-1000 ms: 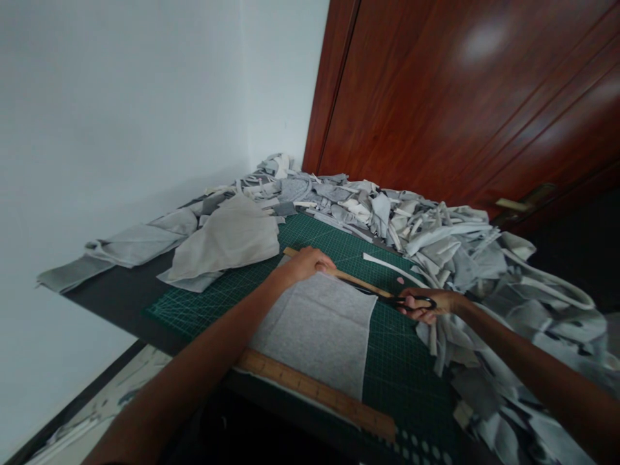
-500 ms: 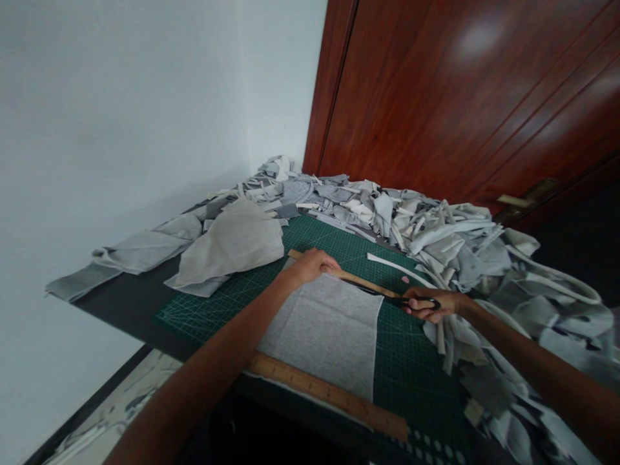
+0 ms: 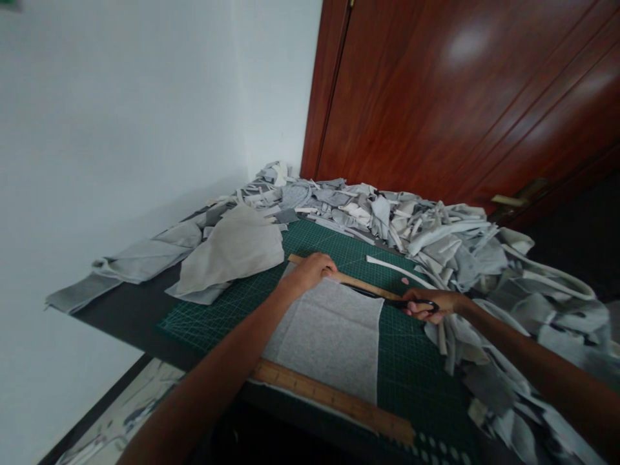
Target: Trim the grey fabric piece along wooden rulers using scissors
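A piece of light grey knit cloth (image 3: 334, 329) lies flat on the green cutting mat (image 3: 407, 361). Along its far edge runs a thin wooden ruler (image 3: 361, 283). My left hand (image 3: 314, 271) is closed at the cloth's far edge, over the ruler, its fingertips partly hidden. My right hand (image 3: 431, 303) grips black-handled scissors (image 3: 402, 302), whose blades point left along the far edge of the cloth. Part of the blades is hidden by the cloth. A wider wooden ruler (image 3: 334, 400) lies across the near edge of the cloth.
Grey and white fabric scraps (image 3: 372, 206) are heaped along the back and right of the table. A larger pale cloth (image 3: 232, 252) lies at the left. A narrow white strip (image 3: 397, 267) rests beyond the ruler. Behind stand a wall (image 3: 145, 116) and a brown wooden door (image 3: 436, 97).
The scissors' handles look closer together in my right hand. My left hand is slightly more curled at the cloth's edge. The whole view has shifted a little.
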### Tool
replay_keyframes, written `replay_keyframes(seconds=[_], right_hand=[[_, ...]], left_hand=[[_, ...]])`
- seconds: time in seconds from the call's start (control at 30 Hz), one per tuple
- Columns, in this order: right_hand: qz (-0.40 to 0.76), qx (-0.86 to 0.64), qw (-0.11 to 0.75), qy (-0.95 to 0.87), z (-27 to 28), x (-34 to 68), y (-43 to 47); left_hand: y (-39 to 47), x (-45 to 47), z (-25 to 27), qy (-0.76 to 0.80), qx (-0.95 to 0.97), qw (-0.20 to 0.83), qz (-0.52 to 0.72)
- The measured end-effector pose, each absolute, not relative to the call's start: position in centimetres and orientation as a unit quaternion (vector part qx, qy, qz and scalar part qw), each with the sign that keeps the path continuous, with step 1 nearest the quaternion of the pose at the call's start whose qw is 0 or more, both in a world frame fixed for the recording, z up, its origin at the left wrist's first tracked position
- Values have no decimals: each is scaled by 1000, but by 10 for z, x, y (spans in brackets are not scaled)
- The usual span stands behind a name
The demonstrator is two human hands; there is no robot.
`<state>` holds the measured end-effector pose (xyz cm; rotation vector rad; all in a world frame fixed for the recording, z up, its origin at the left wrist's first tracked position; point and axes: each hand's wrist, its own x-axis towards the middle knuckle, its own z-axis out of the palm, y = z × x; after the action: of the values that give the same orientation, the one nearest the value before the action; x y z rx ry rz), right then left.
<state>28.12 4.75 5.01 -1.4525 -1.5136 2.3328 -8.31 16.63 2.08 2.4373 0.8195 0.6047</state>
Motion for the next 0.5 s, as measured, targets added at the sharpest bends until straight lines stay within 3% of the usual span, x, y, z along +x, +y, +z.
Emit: replay_keyframes(seconds=[0.5], right_hand=[[754,-464,-3,-466,48,263,57]], left_hand=[[162,-97,43,371,876,235,201]])
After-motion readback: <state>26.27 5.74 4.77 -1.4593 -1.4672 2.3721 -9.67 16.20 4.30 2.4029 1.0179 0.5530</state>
